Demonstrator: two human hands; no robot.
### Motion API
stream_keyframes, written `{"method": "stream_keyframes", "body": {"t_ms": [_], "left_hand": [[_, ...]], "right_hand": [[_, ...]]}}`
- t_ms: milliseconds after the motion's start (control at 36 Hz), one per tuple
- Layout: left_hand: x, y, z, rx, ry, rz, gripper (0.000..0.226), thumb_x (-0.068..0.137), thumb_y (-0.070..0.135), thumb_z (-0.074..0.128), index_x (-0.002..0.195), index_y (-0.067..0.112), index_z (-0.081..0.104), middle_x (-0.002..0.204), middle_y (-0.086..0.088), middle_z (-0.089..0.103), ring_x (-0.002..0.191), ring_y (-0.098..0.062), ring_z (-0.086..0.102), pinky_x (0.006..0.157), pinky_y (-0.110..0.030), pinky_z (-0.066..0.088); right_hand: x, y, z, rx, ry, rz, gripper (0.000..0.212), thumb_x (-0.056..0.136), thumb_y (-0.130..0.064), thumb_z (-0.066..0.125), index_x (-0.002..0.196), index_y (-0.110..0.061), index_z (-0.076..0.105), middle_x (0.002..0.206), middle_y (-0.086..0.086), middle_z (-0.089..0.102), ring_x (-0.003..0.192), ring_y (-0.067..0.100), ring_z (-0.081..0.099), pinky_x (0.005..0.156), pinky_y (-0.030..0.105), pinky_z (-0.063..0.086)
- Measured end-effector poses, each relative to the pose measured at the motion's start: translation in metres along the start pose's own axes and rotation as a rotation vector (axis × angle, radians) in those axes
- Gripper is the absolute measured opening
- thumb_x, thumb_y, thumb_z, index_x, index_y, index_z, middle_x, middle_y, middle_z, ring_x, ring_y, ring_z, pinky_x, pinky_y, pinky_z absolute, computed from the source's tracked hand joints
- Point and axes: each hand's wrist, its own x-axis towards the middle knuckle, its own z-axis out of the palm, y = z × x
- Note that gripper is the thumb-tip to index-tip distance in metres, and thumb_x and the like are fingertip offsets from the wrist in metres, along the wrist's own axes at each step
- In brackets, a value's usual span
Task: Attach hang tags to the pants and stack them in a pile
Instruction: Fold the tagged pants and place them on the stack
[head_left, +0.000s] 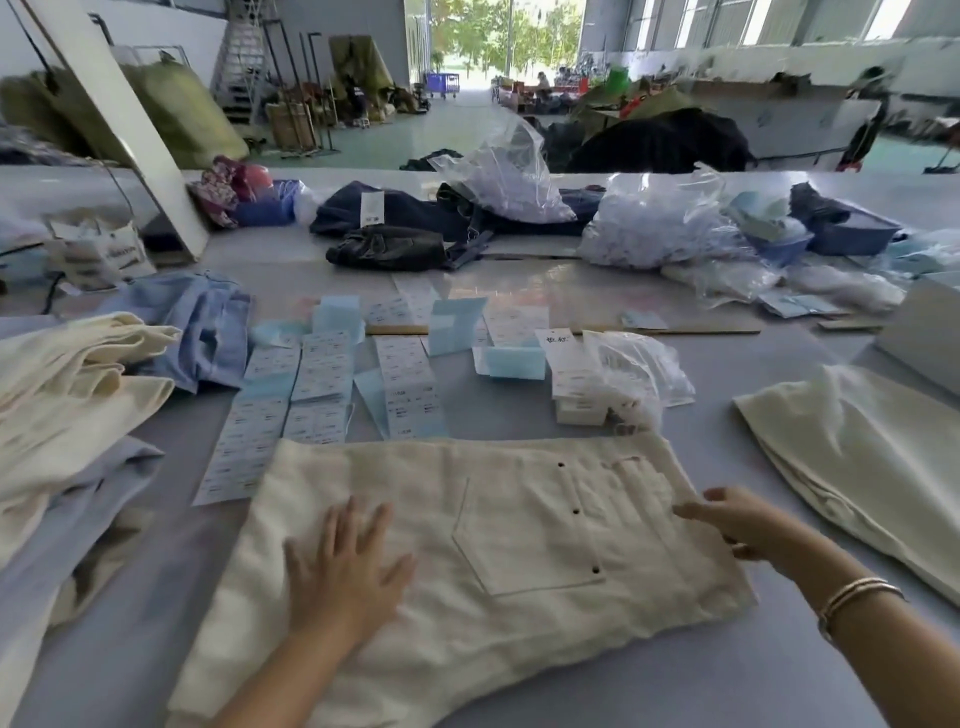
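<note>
One cream pants (519, 530), soft, limp, light: my left hand (345, 566) presses flat, fingers spread; my right hand (737, 519) pinches the waistband edge, best hold.

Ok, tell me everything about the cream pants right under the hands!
The cream pants lie flat on the grey table, folded, back side up. The cloth looks like thick woven cotton, slightly wrinkled. A pointed back pocket shows, with small dark dots beside it and belt loops near the waistband on the right. The left hand presses flat on the cloth with spread fingers; the right hand holds the waistband edge. No hang tag shows on them.
</note>
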Motion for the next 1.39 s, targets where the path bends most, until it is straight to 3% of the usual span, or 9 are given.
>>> {"method": "stream_keyframes", "body": {"t_ms": [83, 167, 306, 389, 556, 944, 1111, 1222, 1389], "left_hand": [[-0.004, 0.014, -0.020, 0.034, -0.046, -0.031, 0.068, 0.090, 0.066, 0.027, 0.150, 0.040, 0.010, 0.161, 0.002, 0.001, 0.148, -0.021, -0.002, 0.112, -0.058, 0.006], [-0.013, 0.043, -0.047, -0.084, 0.099, 0.159, 0.043, 0.089, 0.038, 0.049, 0.132, 0.033, 0.051, 0.140, 0.003, 0.044, 0.129, -0.022, 0.037, 0.106, -0.034, 0.032], [-0.038, 0.103, -0.090, -1.382, -0.203, 0.242, 0.033, 0.089, 0.047, 0.054, 0.111, 0.024, 0.062, 0.101, -0.006, 0.068, 0.082, -0.014, 0.068, 0.067, -0.023, 0.054], [-0.035, 0.117, -0.090, -1.655, -0.310, 0.108, 0.045, 0.085, 0.047, 0.057, 0.117, 0.015, 0.048, 0.106, -0.016, 0.066, 0.084, -0.025, 0.070, 0.063, -0.032, 0.057], [-0.029, 0.099, -0.042, -1.690, -0.240, -0.094, 0.028, 0.094, 0.020, 0.057, 0.118, 0.007, 0.052, 0.116, -0.021, 0.064, 0.106, -0.029, 0.065, 0.098, -0.046, 0.049], [-0.030, 0.084, -0.026, -2.055, -0.323, -0.188, 0.030, 0.093, 0.010, 0.049, 0.116, -0.002, 0.065, 0.112, -0.025, 0.067, 0.105, -0.039, 0.065, 0.090, -0.044, 0.053], [-0.024, 0.082, -0.035, -1.920, -0.346, -0.155, 0.037, 0.094, 0.032, 0.052, 0.113, 0.006, 0.070, 0.113, -0.018, 0.069, 0.107, -0.032, 0.066, 0.100, -0.048, 0.047], [-0.021, 0.087, -0.041, -1.975, -0.405, -0.146, 0.053, 0.095, 0.049, 0.046, 0.124, 0.009, 0.063, 0.121, -0.019, 0.065, 0.115, -0.034, 0.061, 0.104, -0.049, 0.043], [-0.021, 0.083, -0.031, -1.807, -0.222, -0.089, 0.026, 0.097, 0.020, 0.050, 0.101, 0.007, 0.073, 0.103, -0.018, 0.072, 0.098, -0.033, 0.069, 0.081, -0.041, 0.057]], "right_hand": [[-0.020, -0.011, -0.003, 0.157, -0.231, -0.056, 0.041, 0.077, -0.022, 0.076, 0.109, 0.000, 0.063, 0.090, 0.015, 0.072, 0.079, 0.033, 0.069, 0.070, 0.036, 0.056], [-0.048, -0.038, 0.011, 0.374, -0.364, -0.182, 0.043, 0.071, -0.015, 0.075, 0.111, -0.004, 0.063, 0.097, 0.019, 0.072, 0.085, 0.034, 0.071, 0.063, 0.037, 0.059], [-0.089, -0.067, 0.072, 0.584, -0.463, -0.461, 0.048, 0.069, -0.021, 0.079, 0.114, -0.011, 0.063, 0.099, 0.017, 0.072, 0.083, 0.032, 0.071, 0.064, 0.035, 0.058], [-0.103, -0.068, 0.117, 0.683, -0.445, -0.485, 0.044, 0.075, -0.026, 0.073, 0.116, -0.013, 0.061, 0.093, 0.011, 0.073, 0.078, 0.025, 0.071, 0.062, 0.030, 0.057], [-0.100, -0.066, 0.175, 0.790, -0.406, -0.419, 0.034, 0.086, -0.024, 0.065, 0.117, -0.011, 0.062, 0.101, 0.015, 0.072, 0.091, 0.027, 0.070, 0.072, 0.033, 0.057], [-0.079, -0.060, 0.165, 1.102, -0.368, -0.317, 0.031, 0.076, -0.013, 0.058, 0.103, 0.001, 0.062, 0.083, 0.017, 0.071, 0.068, 0.026, 0.069, 0.055, 0.031, 0.057], [-0.081, -0.063, 0.177, 0.941, -0.244, -0.380, 0.018, 0.087, -0.003, 0.057, 0.102, -0.007, 0.065, 0.084, 0.011, 0.072, 0.071, 0.022, 0.070, 0.057, 0.030, 0.055], [-0.082, -0.076, 0.179, 0.636, -0.189, -0.401, 0.035, 0.067, -0.025, 0.061, 0.101, -0.021, 0.062, 0.096, 0.008, 0.070, 0.087, 0.024, 0.068, 0.070, 0.038, 0.056], [-0.083, -0.087, 0.172, 0.246, -0.046, -0.488, 0.044, 0.059, -0.049, 0.062, 0.094, -0.025, 0.054, 0.093, 0.000, 0.065, 0.086, 0.018, 0.064, 0.079, 0.045, 0.054]]}}
